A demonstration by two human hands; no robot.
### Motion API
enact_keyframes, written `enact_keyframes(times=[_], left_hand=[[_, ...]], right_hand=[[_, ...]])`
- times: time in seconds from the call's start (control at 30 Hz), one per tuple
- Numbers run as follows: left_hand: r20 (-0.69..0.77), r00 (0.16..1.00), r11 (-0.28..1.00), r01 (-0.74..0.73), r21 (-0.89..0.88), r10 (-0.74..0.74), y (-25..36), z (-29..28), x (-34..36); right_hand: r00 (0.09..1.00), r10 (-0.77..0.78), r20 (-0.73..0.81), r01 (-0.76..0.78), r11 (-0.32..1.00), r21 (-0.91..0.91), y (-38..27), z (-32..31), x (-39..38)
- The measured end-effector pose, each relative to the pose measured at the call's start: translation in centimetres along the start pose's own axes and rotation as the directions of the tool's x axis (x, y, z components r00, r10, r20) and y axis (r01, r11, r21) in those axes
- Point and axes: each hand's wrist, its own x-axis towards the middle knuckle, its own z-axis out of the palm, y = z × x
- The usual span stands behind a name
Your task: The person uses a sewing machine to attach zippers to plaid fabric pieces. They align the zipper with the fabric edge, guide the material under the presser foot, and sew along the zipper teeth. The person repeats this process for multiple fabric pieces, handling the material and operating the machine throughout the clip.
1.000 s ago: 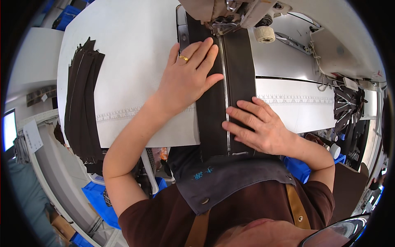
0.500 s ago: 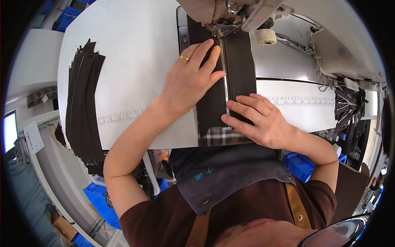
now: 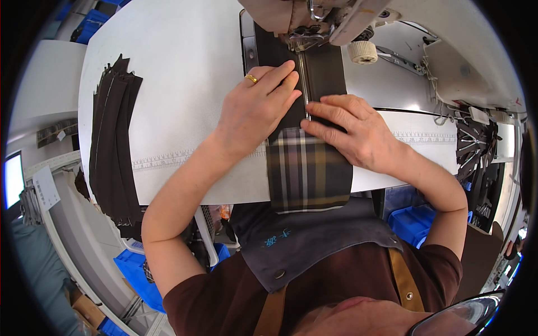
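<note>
A dark brown fabric piece [image 3: 326, 67] with a metal zipper [image 3: 303, 73] down its middle lies under the presser foot of a sewing machine [image 3: 358, 17]. My left hand [image 3: 255, 106], a gold ring on one finger, presses with outstretched fingers on the fabric left of the zipper. Lower and to the right, my right hand [image 3: 353, 131] rests with spread fingers on the zipper and fabric. The near end of the piece is folded over, showing plaid cloth [image 3: 308, 179] in grey, white and olive, which reaches over the table's front edge.
A stack of dark fabric strips [image 3: 112, 145] lies on the white table [image 3: 168, 67] at left. Scissors [image 3: 398, 59] lie right of the machine. A pile of zippered pieces [image 3: 476, 145] is at far right. Blue bins [image 3: 131, 269] stand below the table.
My right hand has moved forward along the zipper, closer to the needle. The near end of the fabric has flipped over, exposing the plaid side. My left hand has shifted slightly toward me.
</note>
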Motion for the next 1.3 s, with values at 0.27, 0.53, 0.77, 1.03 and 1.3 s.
enact_keyframes(times=[0.27,0.53,0.77,1.03,1.3], left_hand=[[0.007,1.0,0.997,0.007,-0.072,-0.007,0.1,-0.1,0.4],[0.011,0.999,0.996,0.049,-0.081,-0.049,0.0,-0.2,0.6],[0.018,0.995,0.989,0.097,-0.112,-0.096,-0.7,-0.1,0.6],[-0.006,0.986,0.957,0.16,-0.243,-0.166,-1.6,0.2,0.6],[0.058,0.996,0.986,0.076,-0.146,-0.068,-1.7,-0.7,1.6]], right_hand=[[0.998,-0.008,-0.062,0.007,1.0,-0.01,2.5,0.1,1.8],[0.998,0.021,-0.052,-0.022,1.0,-0.018,4.9,0.6,2.9],[0.719,0.678,0.151,-0.503,0.358,0.787,4.5,-0.9,2.1],[0.725,0.539,0.43,-0.568,0.115,0.815,6.5,-1.9,3.6],[0.988,0.081,-0.132,-0.088,0.995,-0.048,5.4,1.3,4.4]])
